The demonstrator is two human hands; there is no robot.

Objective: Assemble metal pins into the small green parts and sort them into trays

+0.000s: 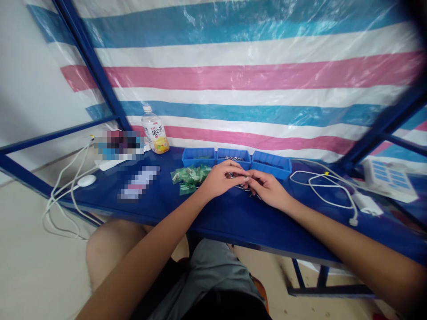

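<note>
My left hand [224, 178] and my right hand [268, 189] meet over the blue desk, in front of the bins. Thumb and fingers of both are pinched together, fingertips nearly touching. Whatever is in them is too small or hidden to name. Under and between the hands lie dark and silvery thin metal pieces [255, 194], partly covered. A heap of small green-tinted plastic packets [190, 178] rests just left of my left hand. Behind the hands stand three blue bins in a row: the left bin [199, 162], the middle bin [243, 166] holding thin metal pieces, and the right bin [280, 172].
A drink bottle [155, 131] stands at the back left, near blurred-out items. A white round puck [86, 180] and cables are at the left edge. On the right lie a white cable [333, 205], a charger [367, 204] and a power strip [390, 180]. Blue posts frame the desk.
</note>
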